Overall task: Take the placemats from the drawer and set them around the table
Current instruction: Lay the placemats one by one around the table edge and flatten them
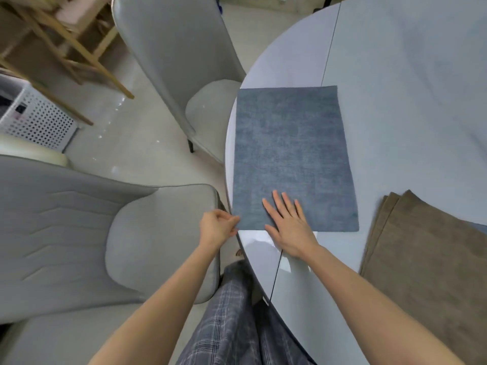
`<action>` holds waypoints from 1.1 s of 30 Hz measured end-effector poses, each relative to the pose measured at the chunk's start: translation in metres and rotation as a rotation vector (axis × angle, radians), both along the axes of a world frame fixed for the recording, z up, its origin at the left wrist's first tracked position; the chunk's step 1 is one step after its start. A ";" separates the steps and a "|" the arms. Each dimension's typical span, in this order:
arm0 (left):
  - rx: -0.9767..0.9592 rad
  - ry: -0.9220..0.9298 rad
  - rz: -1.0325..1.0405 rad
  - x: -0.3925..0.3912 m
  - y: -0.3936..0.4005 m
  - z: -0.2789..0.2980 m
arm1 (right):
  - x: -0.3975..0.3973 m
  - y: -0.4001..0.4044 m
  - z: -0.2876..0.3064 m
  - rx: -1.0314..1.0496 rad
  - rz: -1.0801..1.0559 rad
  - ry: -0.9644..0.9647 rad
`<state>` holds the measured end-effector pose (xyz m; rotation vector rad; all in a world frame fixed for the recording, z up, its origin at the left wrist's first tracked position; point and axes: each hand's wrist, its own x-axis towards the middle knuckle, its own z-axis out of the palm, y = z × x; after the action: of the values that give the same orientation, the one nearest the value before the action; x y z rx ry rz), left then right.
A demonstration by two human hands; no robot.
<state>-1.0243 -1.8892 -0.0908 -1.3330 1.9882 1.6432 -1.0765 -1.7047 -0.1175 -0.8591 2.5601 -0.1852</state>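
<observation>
Fingers [283,204] of the right hand [287,222] lie straight and slightly spread, flat on the near end of the blue placemat [292,154], gripping nothing. Just to their left, the left hand [217,227] has its fingertips curled together on the mat's near left corner, pinching it at the rim of the table [408,61]. From under the flat fingers the mat runs away along the table's left edge, lying smooth. To the right of the right hand, apart from it, a stack of brown placemats [427,259] waits on the table; how many are in it is hard to tell. Two grey chairs [179,56] stand left of the pinching hand.

The mat looks like thin woven cloth: probably light, limp and easy to slide on the glossy top. A corner or edge pinch suits it, with a flat palm to hold it while squaring. Lifted by one corner it would likely droop and fold.
</observation>
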 end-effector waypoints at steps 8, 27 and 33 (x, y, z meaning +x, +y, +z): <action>-0.168 -0.177 -0.367 -0.016 0.000 0.019 | -0.005 0.015 0.009 0.074 0.050 -0.017; -0.780 0.005 -1.091 -0.279 -0.008 -0.021 | -0.249 0.002 0.013 0.086 -0.468 -0.014; -0.793 0.098 -1.236 -0.338 -0.003 -0.021 | -0.332 -0.004 0.008 -0.033 -0.629 0.060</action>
<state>-1.3626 -1.8923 -0.1120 0.0768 2.6961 0.3441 -1.4087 -1.7083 -0.1097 -0.0416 2.8085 -0.3903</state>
